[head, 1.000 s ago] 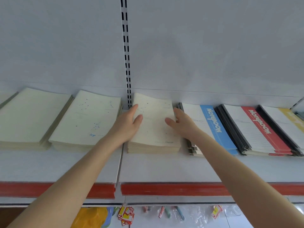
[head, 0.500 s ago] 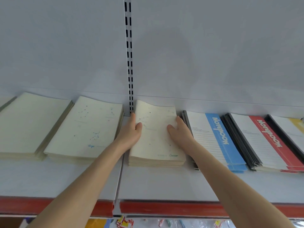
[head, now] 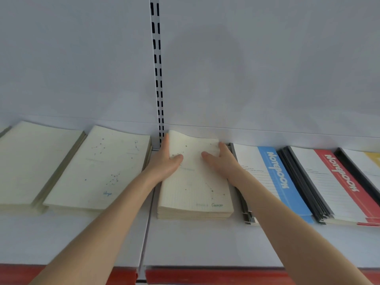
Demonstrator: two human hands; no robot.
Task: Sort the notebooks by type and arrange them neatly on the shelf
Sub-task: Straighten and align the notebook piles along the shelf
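Note:
A stack of cream constellation notebooks marked "Cancer" lies on the white shelf, pushed against the back panel. My left hand lies against the stack's left edge, its thumb on the top cover. My right hand flanks the right edge, thumb also on the cover. Both hands have straight fingers. Left of it lie a "Virgo" stack and a plain cream stack. To the right sit blue-striped, red-striped and yellow-striped notebook stacks.
A slotted upright runs up the white back panel, just behind the left hand. The shelf has a red front strip and a seam between two boards below my left forearm.
Both hands slid farther back along the Cancer stack's sides and spread apart, squaring it against the back panel. The view has moved closer and tilted upward.

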